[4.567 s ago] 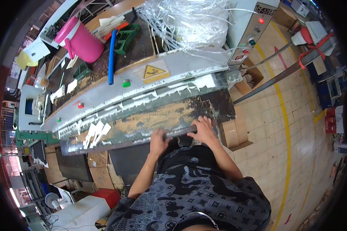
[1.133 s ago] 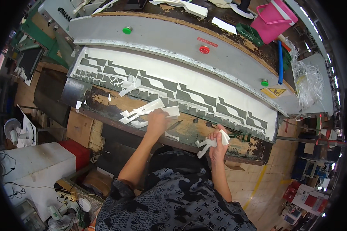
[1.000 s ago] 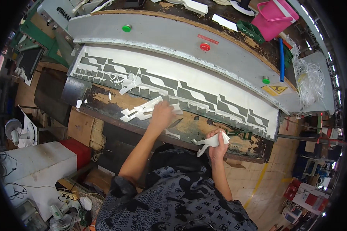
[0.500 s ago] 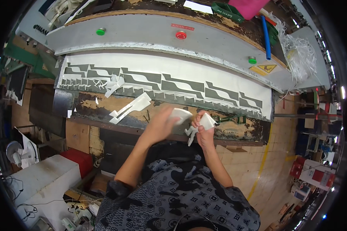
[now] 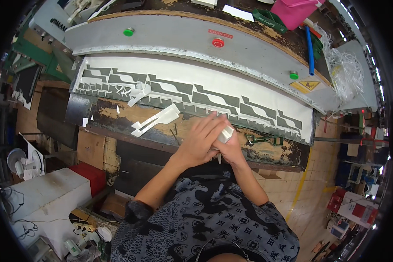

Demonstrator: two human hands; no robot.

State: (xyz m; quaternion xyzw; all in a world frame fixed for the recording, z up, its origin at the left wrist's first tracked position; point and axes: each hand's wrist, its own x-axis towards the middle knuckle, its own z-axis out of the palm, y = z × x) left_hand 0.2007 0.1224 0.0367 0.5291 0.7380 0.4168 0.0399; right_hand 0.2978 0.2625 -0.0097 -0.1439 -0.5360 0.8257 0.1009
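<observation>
In front of my body, my left hand (image 5: pixel 200 140) and my right hand (image 5: pixel 232 149) close together around a small stack of white cut sheet pieces (image 5: pixel 225 134). The left fingers lie across the stack, while the right hand wraps its other side. A pale strip pokes out below the hands. To their left, a stack of long white cut pieces (image 5: pixel 159 118) rests on the worn board (image 5: pixel 113 114). Beyond, a white sheet (image 5: pixel 174 72) with a row of cut-out shapes lies on the dark machine bed, and a crumpled white scrap (image 5: pixel 139 92) sits on it.
A grey machine beam (image 5: pixel 174 39) spans the far side, with green buttons and a red button (image 5: pixel 218 43). Green metal cutting dies (image 5: pixel 266 139) lie right of my hands. On the top shelf are a pink container (image 5: pixel 294 12) and a green tray (image 5: pixel 270 20); a blue tube (image 5: pixel 310 50) hangs over its edge.
My left hand has moved right with its white pieces and now meets the right hand, the pieces brought together between them. The whole view has shifted slightly.
</observation>
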